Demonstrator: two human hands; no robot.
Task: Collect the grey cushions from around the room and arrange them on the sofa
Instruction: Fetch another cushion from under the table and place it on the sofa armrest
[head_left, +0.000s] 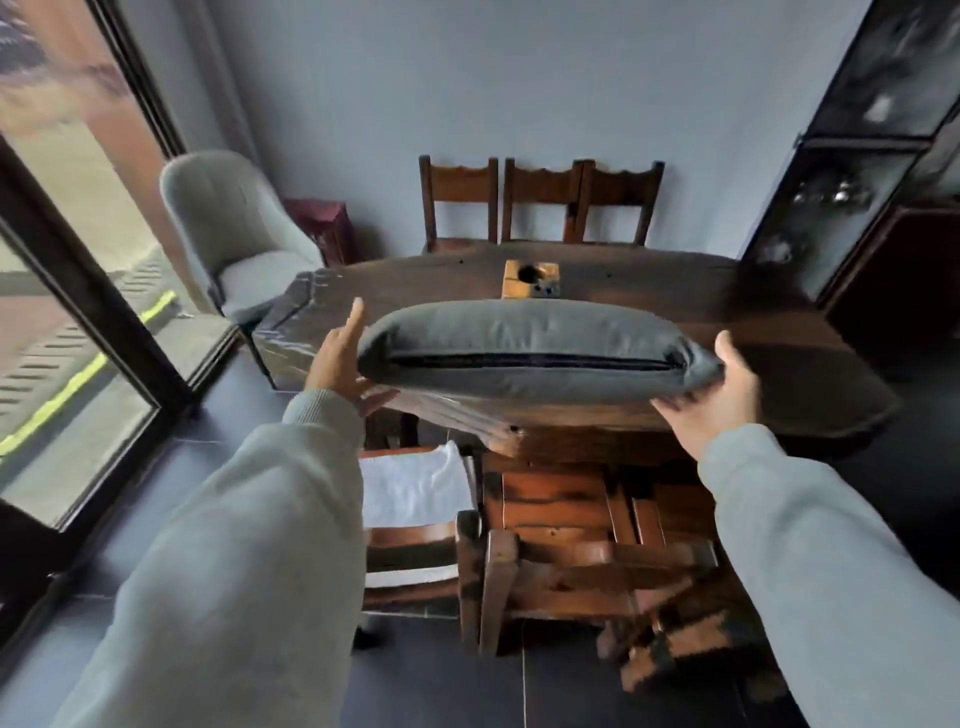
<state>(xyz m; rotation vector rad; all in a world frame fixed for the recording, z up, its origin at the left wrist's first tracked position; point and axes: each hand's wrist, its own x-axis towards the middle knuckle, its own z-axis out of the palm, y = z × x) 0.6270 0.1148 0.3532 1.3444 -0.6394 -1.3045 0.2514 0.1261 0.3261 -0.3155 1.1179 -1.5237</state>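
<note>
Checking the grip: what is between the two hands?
The grey cushion, held from both ends by the left hand and right hand, in the head view.

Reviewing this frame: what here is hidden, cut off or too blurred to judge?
- Sofa: nowhere in the head view, so placement can't be judged.
- Right hand fingers: tucked under the cushion; grip unseen.
- Left hand: at the cushion's end, fingers spread; contact unclear.
- Cabinet contents: blurred behind dark glass.
- Other cushions: none visible; the table and frame edges hide much of the room.
</note>
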